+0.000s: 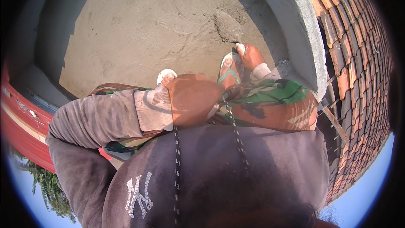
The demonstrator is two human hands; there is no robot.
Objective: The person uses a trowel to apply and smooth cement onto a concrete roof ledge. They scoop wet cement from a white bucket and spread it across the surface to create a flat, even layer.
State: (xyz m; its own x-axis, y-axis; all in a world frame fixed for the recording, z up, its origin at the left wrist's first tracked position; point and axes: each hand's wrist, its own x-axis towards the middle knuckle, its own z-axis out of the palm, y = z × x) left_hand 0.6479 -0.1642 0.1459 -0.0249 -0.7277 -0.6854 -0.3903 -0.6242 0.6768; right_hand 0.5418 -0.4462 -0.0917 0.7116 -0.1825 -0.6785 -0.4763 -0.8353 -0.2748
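Observation:
In my right hand [253, 57], fingers wrapped round its pale handle, is a trowel [228, 26]. Its blade is coated in grey mortar and lies against the wet mortar floor [139, 29], just beyond my sandalled foot. My left hand [194, 99] rests across my lap, close to my knee in camouflage trousers [270, 101]. The back of that hand shows, but its fingers are hidden, so whether it holds anything is unclear. A crumbly heap of mortar surrounds the trowel blade. Ridges and smear marks run over the floor's surface.
Grey rendered walls border the floor, with the right wall [301, 29] nearest my right hand. Beyond it slopes an orange tiled roof [350, 59]. A red panel [27, 122] stands at the left. My feet in pale sandals [230, 69] are on the mortar's near side.

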